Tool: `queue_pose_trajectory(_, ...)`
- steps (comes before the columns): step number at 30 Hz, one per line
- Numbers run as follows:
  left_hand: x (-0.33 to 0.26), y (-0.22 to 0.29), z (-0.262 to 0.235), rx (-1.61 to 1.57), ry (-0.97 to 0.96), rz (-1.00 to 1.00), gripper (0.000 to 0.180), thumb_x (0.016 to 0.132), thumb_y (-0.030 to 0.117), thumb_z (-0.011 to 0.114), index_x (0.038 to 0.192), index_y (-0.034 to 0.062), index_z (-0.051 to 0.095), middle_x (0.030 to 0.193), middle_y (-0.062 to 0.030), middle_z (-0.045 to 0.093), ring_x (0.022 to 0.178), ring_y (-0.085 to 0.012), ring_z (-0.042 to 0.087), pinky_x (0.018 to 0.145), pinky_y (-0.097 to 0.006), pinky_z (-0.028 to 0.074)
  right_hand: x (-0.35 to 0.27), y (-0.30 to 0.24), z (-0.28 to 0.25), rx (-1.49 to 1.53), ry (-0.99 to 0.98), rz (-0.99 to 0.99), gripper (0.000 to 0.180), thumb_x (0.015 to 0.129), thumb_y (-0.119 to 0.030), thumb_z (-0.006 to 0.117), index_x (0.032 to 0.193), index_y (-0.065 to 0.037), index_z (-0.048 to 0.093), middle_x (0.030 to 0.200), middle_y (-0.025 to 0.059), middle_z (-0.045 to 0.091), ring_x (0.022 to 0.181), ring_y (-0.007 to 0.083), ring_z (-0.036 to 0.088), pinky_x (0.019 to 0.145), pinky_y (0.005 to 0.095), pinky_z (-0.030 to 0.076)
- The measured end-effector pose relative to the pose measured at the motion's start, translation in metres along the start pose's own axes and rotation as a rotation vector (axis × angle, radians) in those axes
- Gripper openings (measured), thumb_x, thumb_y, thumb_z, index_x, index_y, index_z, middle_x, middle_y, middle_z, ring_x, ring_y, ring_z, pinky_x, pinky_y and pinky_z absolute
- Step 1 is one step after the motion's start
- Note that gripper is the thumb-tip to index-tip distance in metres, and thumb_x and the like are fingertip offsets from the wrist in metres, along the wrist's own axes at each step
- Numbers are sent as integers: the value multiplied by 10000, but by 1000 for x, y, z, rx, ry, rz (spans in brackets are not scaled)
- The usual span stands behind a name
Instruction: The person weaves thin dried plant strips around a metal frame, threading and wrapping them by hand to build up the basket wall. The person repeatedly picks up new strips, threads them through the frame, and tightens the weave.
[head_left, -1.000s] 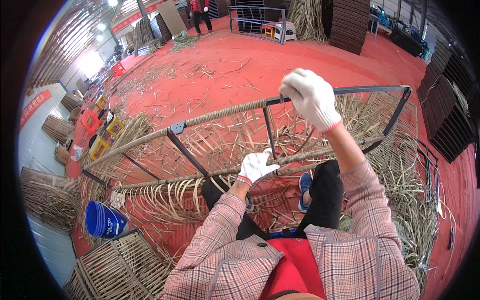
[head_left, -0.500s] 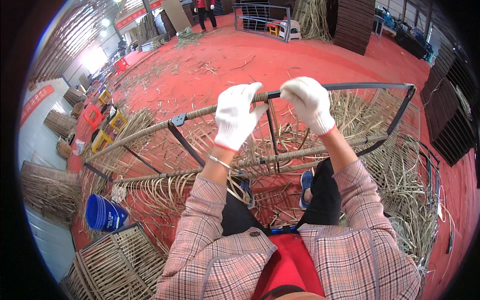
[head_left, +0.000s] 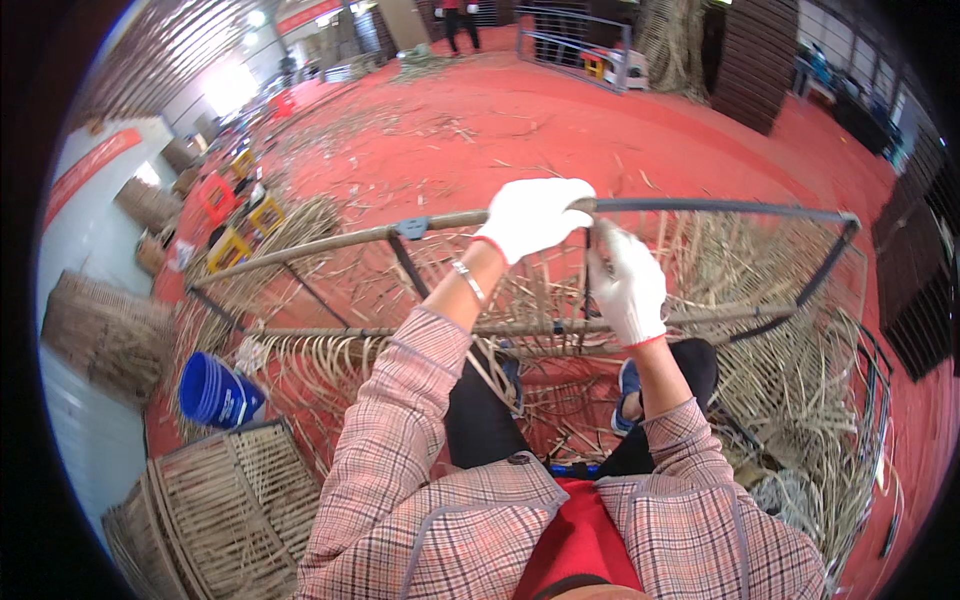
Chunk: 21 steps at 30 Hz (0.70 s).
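Observation:
Across my lap stands a long dark metal frame [head_left: 720, 205], its upper rail partly wound with a tan plant-fibre strip [head_left: 350, 240]. My left hand [head_left: 538, 218], in a white knit glove, is closed over the upper rail at the end of the winding. Just below and right of it, my gloved right hand [head_left: 632, 288] has its fingers pressed together beside the rail; anything they pinch is too small to make out. Right of my hands the upper rail is bare dark metal. The lower rail [head_left: 700, 316] is mostly wound, with loose strips hanging at its left.
A blue bucket [head_left: 212, 390] stands at the left above woven slatted panels [head_left: 225, 500]. Loose strips [head_left: 790, 400] lie heaped on the right. Small yellow stools [head_left: 228, 250] and a red one [head_left: 216, 197] stand farther left. Another person [head_left: 459, 25] is at the far end.
My left hand has closed over the rail at the winding's end. The right hand has dropped from above the rail to below it. The whole view has shifted slightly.

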<state>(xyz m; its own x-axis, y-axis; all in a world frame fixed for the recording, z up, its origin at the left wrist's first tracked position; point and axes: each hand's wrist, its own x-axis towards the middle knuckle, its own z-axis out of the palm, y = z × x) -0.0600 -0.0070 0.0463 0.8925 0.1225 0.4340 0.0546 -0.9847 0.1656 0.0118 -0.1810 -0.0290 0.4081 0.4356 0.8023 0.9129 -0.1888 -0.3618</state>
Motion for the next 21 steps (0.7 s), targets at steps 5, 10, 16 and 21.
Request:
queue_pose_trajectory(5, 8, -9, 1, -78, -169, -70, 306, 913, 405, 652, 1157, 222, 670, 1048, -59, 729, 998, -303, 693, 881, -423, 538, 6, 28, 48, 506, -133, 573, 314, 1021, -211, 630, 1237, 14, 671, 1151, 178, 740, 1100, 310, 704, 904, 376, 542)
queue_pose_trajectory(10, 12, -14, 8, -114, -138, -54, 328, 912, 393, 653, 1194, 226, 670, 1066, -62, 735, 1001, -295, 697, 884, -417, 538, 14, 51, 58, 1010, -115, 684, 251, 1043, -82, 599, 1252, 35, 676, 1109, 59, 729, 997, 111, 628, 932, 286, 492)
queue_pose_trajectory(16, 9, -13, 8, -138, -128, -60, 365, 911, 375, 663, 1249, 239, 665, 1073, -58, 742, 1008, -279, 705, 890, -403, 541, 11, 47, 61, 590, 9, 431, 175, 1017, -95, 646, 1141, -1, 726, 993, 96, 751, 888, 153, 671, 830, 323, 533)
queue_pose_trajectory(21, 9, -12, 7, -118, -104, -43, 333, 907, 358, 667, 1215, 230, 668, 1071, -52, 742, 999, -276, 707, 886, -399, 541, 7, 36, 38, 209, 4, 297, 164, 986, -177, 674, 1059, -33, 703, 841, 176, 699, 761, 346, 684, 701, 413, 528)
